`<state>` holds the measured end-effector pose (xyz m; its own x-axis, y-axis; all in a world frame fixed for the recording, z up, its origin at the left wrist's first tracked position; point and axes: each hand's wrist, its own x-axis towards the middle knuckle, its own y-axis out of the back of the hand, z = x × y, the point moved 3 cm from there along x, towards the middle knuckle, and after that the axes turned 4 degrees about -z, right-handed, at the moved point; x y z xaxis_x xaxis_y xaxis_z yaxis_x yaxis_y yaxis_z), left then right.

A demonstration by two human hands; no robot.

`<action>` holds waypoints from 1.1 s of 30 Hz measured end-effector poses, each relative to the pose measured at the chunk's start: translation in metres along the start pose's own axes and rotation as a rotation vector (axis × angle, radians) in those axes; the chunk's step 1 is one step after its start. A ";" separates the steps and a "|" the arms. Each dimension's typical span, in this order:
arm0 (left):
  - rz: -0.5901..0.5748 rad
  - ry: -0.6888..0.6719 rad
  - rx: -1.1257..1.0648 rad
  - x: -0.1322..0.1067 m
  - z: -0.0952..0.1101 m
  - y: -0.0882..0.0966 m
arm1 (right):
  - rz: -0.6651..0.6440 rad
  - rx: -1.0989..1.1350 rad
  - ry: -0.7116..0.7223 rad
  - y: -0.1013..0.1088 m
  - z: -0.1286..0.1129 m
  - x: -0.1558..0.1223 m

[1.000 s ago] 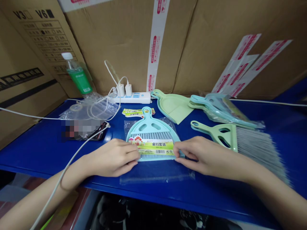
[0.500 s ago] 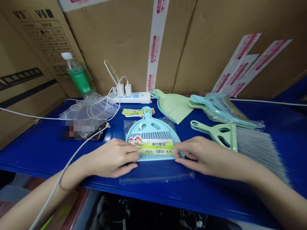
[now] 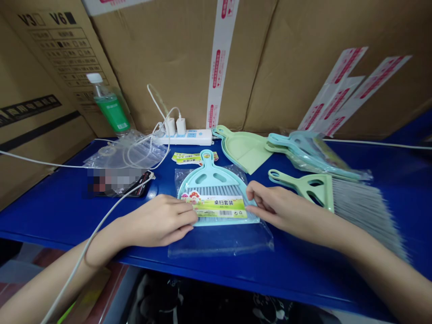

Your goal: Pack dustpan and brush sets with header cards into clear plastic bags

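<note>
A light blue dustpan (image 3: pixel 189 191) lies on the blue table with its handle away from me. A grey-bristled brush (image 3: pixel 219 191) sits in it under a printed label card (image 3: pixel 222 207). A clear plastic bag (image 3: pixel 222 240) shows around the set and past its front edge; I cannot tell whether it covers the top. My left hand (image 3: pixel 162 221) is closed at the dustpan's left front edge, fingertips on the label's left end. On the right side, my right hand (image 3: pixel 278 204) has curled fingers, its thumb by the label's right end; what it grips is hidden.
Right of the set lie a green brush (image 3: pixel 313 191), a green dustpan (image 3: pixel 246 146) and a bagged blue set (image 3: pixel 303 148). Behind are label cards (image 3: pixel 192 158) and a power strip (image 3: pixel 189 137). A bottle (image 3: pixel 113 112) and loose plastic bags (image 3: pixel 135 148) stand left. A white cable (image 3: pixel 101 229) crosses my left forearm.
My right hand has moved up and slightly away from the dustpan's right front corner, uncovering that corner. My left hand has shifted very slightly right. The dustpan set has hardly moved.
</note>
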<state>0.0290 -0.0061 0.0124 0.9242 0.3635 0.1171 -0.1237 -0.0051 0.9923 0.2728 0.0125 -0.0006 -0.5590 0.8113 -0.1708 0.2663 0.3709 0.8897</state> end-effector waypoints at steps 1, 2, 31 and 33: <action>0.001 0.003 0.001 0.000 0.000 0.000 | -0.008 0.007 -0.005 0.000 0.000 0.000; 0.004 0.006 0.004 0.000 0.000 0.000 | -0.015 0.011 -0.008 -0.001 0.000 0.000; 0.049 0.060 0.056 0.000 -0.005 -0.002 | -0.101 0.075 -0.034 -0.003 0.007 -0.006; 0.060 0.062 0.080 0.000 -0.005 -0.003 | -0.103 0.071 -0.036 -0.003 0.008 -0.006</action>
<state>0.0277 -0.0011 0.0096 0.8917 0.4170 0.1762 -0.1467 -0.1021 0.9839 0.2818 0.0101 -0.0052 -0.5582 0.7826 -0.2757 0.2649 0.4829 0.8347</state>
